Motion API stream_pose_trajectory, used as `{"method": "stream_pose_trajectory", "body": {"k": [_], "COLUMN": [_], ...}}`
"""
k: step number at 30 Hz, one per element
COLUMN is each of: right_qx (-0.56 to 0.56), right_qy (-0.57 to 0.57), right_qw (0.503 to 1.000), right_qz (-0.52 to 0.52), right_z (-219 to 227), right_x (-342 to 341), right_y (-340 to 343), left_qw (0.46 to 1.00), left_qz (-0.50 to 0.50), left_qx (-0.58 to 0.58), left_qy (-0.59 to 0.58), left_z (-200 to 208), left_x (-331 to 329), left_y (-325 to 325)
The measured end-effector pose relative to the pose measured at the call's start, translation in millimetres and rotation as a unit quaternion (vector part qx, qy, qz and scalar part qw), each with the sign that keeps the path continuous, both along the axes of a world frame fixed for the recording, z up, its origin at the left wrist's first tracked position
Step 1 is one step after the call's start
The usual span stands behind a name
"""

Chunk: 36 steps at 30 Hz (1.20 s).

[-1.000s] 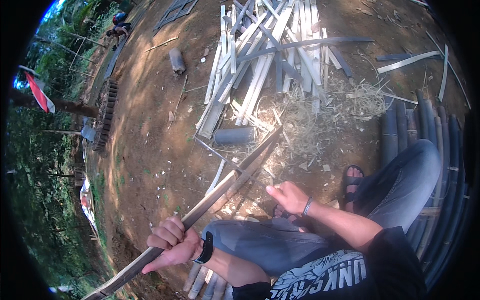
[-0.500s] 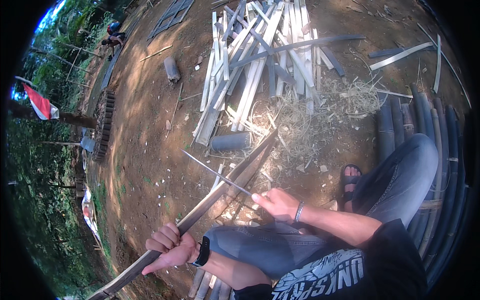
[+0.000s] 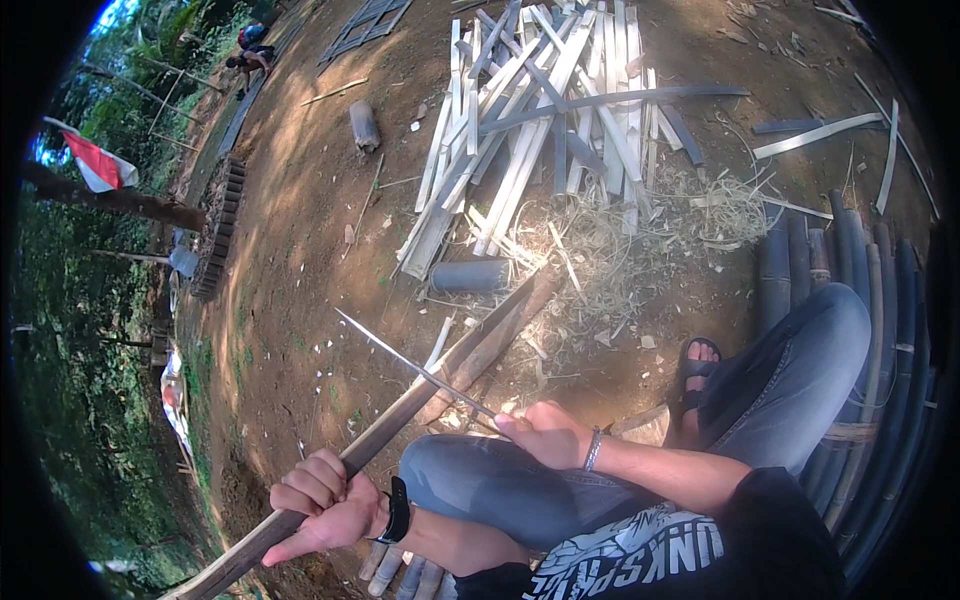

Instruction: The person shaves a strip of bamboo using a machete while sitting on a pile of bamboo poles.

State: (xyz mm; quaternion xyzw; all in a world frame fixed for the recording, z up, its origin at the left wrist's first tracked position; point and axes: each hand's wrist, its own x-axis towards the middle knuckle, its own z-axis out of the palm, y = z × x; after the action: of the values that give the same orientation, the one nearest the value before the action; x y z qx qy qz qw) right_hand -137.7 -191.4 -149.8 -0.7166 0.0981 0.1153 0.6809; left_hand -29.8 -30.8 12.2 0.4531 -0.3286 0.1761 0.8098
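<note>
L hand clamped round long strip, which runs fwd & right of that grip; R hand closed on knife, blade lying across strip beyond L fist. Prob. shaving step; next stroke calls for firm L hold, low blade angle

An outdoor bamboo-working yard is indicated by bare earth, on which split strips are heaped and pale shavings are scattered; dark poles are laid alongside, and the site is bordered by foliage.
</note>
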Motion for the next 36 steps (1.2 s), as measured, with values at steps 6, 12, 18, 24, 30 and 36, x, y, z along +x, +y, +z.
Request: {"method": "stream_pose_trajectory", "body": {"k": [6,12,18,24,30,36], "right_qx": [-0.041,-0.003,0.01,0.084,0.161,0.06], "right_qy": [0.035,0.001,0.005,0.075,0.194,0.052], "right_qw": [0.999,0.999,0.999,0.991,0.965,0.997], "right_qz": [0.01,-0.032,-0.04,-0.078,-0.071,-0.02], "right_z": [-8.2,-12.3,-11.6,-53.2,-73.7,-57.1], "right_x": [-6.2,0.7,2.6,4.1,28.4,27.8], "right_y": [8.3,-3.7,1.2,-0.1,-23.8,-14.1], "left_qw": [0.998,0.995,0.999,0.998,0.996,0.997], "left_qz": [0.059,0.077,0.014,0.037,0.065,0.02], "left_qx": [0.002,0.0,0.032,0.035,0.04,0.06], "left_qy": [0.039,0.056,0.029,0.034,0.04,0.031], "left_z": [-0.9,6.2,5.9,8.2,6.1,3.1], "left_x": [-6.2,-2.1,3.0,5.3,14.8,15.8], "left_y": [2.8,-3.4,-12.6,-9.3,-6.8,1.0]}}
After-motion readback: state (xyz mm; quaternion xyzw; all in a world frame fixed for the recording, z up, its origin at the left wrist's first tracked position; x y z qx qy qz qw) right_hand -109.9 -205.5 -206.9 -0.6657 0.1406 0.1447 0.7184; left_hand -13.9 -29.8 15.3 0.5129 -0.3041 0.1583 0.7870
